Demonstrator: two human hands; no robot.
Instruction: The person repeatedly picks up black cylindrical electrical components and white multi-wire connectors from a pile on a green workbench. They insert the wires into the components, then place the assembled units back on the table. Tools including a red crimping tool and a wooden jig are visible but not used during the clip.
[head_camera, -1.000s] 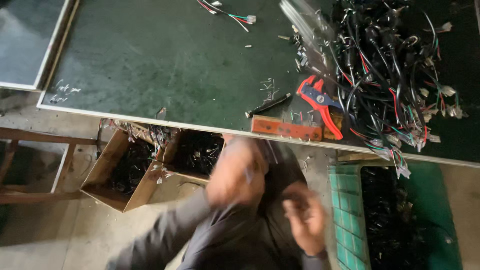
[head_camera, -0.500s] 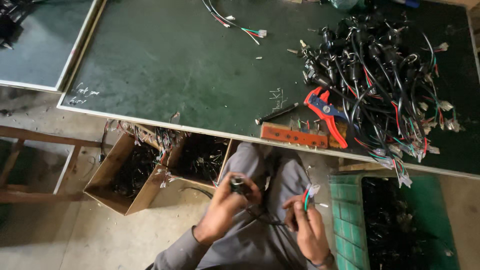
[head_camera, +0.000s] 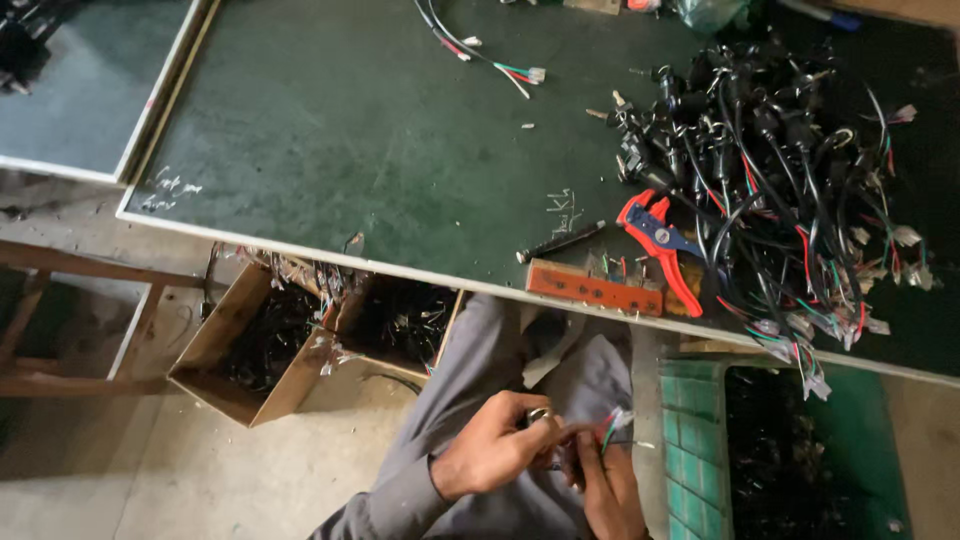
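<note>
Coloured wire ends (head_camera: 612, 424) sit pinched between my left hand (head_camera: 492, 446) and right hand (head_camera: 608, 488) — both clamped on them — low in the frame.

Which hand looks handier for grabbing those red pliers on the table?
Probably the right hand: the red pliers lie up on its side of the table. The left hand pinches the small wire piece and sits farther over.

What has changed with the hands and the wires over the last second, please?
The left hand and right hand, blurred and apart a second ago, have come together low over the lap, both pinching a small wire harness with coloured leads. The view also shifted. The red wire stripper, the harness pile and the cardboard boxes stayed put.
</note>
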